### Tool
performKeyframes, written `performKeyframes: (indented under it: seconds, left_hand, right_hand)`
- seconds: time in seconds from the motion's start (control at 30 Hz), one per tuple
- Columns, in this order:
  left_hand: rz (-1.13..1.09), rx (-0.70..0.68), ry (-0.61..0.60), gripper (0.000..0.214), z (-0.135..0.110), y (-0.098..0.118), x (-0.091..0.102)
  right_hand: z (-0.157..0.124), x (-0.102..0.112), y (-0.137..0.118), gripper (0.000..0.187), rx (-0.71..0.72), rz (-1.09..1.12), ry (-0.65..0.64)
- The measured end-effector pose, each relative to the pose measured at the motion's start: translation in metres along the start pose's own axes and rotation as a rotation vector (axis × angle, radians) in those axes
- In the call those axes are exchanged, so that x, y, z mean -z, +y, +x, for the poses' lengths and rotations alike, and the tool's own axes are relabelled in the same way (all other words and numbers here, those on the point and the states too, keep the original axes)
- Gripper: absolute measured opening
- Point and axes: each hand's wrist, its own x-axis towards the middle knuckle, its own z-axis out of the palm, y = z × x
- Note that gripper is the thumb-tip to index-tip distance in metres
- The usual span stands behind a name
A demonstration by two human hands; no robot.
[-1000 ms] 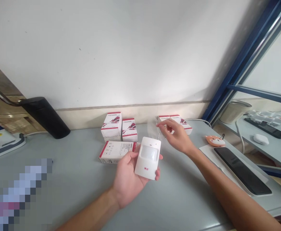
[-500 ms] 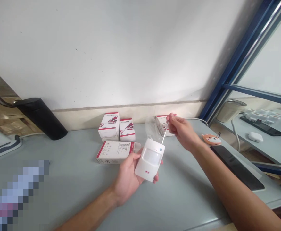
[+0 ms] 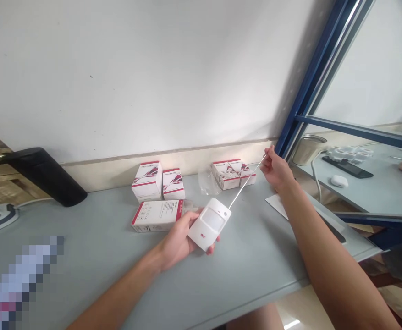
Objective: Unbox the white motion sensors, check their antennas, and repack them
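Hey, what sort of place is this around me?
Probably a shared workspace, perhaps a workshop or small office: there's a grey worktop against a wall, grouped white-and-red boxes on it, and another desk beyond the blue frame.

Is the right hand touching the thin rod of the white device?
Touching: the head view shows the right hand pinching the thin rod near its far end.

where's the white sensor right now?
Head view, just below centre: the white sensor is in the left hand, right of the nearest red-edged box, its antenna pinched by the right hand.
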Motion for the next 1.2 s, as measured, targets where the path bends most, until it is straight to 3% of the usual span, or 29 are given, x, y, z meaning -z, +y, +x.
performKeyframes:
  seconds: [0.3,0.47,0.7,0.83,0.93,1.1,1.2]
  left_hand:
    - [-0.154,-0.025,-0.062,0.046,0.002,-0.013,0.014]
    - [-0.166,-0.026,-0.057,0.046,0.004,-0.015,0.017]
    - [-0.163,-0.047,-0.106,0.047,0.003,-0.017,0.018]
    - [-0.158,-0.048,-0.133,0.048,0.002,-0.017,0.017]
    - [-0.123,-0.018,-0.119,0.050,0.000,-0.015,0.015]
    - [-0.086,-0.023,-0.068,0.048,-0.004,-0.015,0.010]
    - [-0.119,-0.072,-0.004,0.043,-0.004,-0.016,0.006]
  right_hand:
    - [0.004,0.004,0.004,0.048,0.081,-0.089,-0.022]
    - [-0.002,-0.001,0.001,0.044,0.246,-0.170,0.036]
    - [-0.015,-0.013,0.005,0.034,0.408,-0.218,-0.057]
    - [-0.017,-0.014,0.000,0.043,0.432,-0.162,-0.046]
    - [-0.016,-0.014,-0.002,0.037,0.454,-0.172,-0.012]
    - [-0.017,-0.017,0.007,0.028,0.362,-0.105,0.000]
    - [-0.031,-0.028,0.018,0.022,0.328,-0.134,-0.060]
